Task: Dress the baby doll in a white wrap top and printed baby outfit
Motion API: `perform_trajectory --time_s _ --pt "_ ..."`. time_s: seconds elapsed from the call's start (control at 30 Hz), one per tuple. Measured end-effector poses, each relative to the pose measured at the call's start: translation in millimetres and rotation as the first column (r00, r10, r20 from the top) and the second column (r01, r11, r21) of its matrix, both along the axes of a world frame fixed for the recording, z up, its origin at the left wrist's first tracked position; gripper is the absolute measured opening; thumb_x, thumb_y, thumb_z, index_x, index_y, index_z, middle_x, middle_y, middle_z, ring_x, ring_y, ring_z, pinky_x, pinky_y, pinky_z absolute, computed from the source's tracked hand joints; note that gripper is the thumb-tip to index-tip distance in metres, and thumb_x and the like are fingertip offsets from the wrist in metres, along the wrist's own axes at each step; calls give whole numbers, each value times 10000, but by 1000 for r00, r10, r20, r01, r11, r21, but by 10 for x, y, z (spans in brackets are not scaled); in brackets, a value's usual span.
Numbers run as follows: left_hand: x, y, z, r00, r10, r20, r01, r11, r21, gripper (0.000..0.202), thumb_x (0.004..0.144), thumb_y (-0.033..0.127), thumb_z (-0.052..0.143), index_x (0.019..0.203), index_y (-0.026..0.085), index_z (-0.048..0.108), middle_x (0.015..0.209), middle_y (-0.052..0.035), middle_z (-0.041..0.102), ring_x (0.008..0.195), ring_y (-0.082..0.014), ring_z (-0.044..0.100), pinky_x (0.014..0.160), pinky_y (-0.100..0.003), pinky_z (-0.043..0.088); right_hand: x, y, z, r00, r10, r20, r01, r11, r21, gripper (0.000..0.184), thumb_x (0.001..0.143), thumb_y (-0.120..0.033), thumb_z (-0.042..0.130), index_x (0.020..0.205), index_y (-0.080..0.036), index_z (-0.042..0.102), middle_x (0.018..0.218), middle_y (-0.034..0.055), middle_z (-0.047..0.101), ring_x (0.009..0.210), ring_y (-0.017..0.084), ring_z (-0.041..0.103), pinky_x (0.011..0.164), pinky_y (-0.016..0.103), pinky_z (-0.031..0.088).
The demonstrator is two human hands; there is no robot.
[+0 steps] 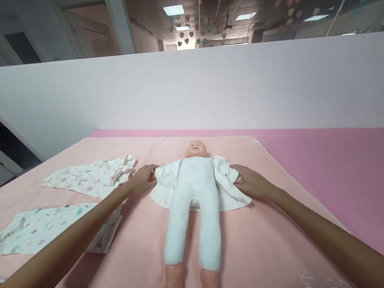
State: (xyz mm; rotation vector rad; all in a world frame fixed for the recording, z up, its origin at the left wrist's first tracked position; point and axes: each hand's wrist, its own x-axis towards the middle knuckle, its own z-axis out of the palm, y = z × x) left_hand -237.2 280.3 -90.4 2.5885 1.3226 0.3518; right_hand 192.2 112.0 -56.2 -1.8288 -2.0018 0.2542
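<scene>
A baby doll [196, 176] with a white cloth body lies face up, its feet toward me. Its white shirt [234, 199] is spread open beneath the torso, with the sleeves around both arms. At the end of the sleeve on the left, my left hand [142, 179] is closed around the doll's hand, of which only a sliver shows. My right hand [254, 183] pinches the bunched cuff of the other sleeve; the doll's hand there is mostly covered by cloth and my fingers.
To the left lie a white garment with pink prints [86, 177] and another with green prints [47, 224], partly behind my left forearm. A peach blanket [279, 246] covers the pink surface [350, 161]. A white partition [206, 90] with glass above stands behind.
</scene>
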Motion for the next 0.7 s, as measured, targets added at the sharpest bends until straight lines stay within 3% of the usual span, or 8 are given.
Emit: perform_trajectory --time_s 0.13,0.23,0.37,0.53,0.7 --pt "51 11 20 999 -27 -27 27 1000 -16 517 927 384 477 1404 208 573 1232 -113 741 1150 -340 669 994 -415 475 157 59 -14 999 26 -32 -27 999 -38 351 1012 -432 532 1297 -291 681 1300 78 733 1068 287 687 882 364 505" --pt "87 78 88 998 -61 -24 60 998 -29 467 986 418 418 1369 199 569 1242 -128 740 1140 -341 680 950 -406 493 335 94 89 998 15 67 -13 999 -36 330 992 -336 512 1251 -281 710 1241 99 753 1066 317 670 875 391 495" --pt "289 229 197 990 -140 14 140 990 -23 477 983 386 434 1405 193 548 1352 -138 706 1212 -325 667 994 -397 494 599 250 162 993 54 105 -53 999 -5 375 952 -268 502 1264 -252 710 1281 119 736 1128 330 646 918 398 476" --pt "495 374 213 991 -134 28 134 991 -21 448 977 389 440 1366 207 567 1399 -119 691 1251 -308 650 1015 -373 488 843 437 -82 988 99 115 -106 993 57 429 980 -310 498 1371 -220 650 1259 114 745 1057 308 662 888 381 473" --pt "417 397 66 996 -81 -25 79 994 -74 356 950 462 480 1165 225 635 1205 -87 746 1049 -290 687 921 -374 501 858 468 -341 995 65 82 -72 994 81 389 992 -394 512 1318 -243 663 1279 96 744 1067 319 674 909 403 467"
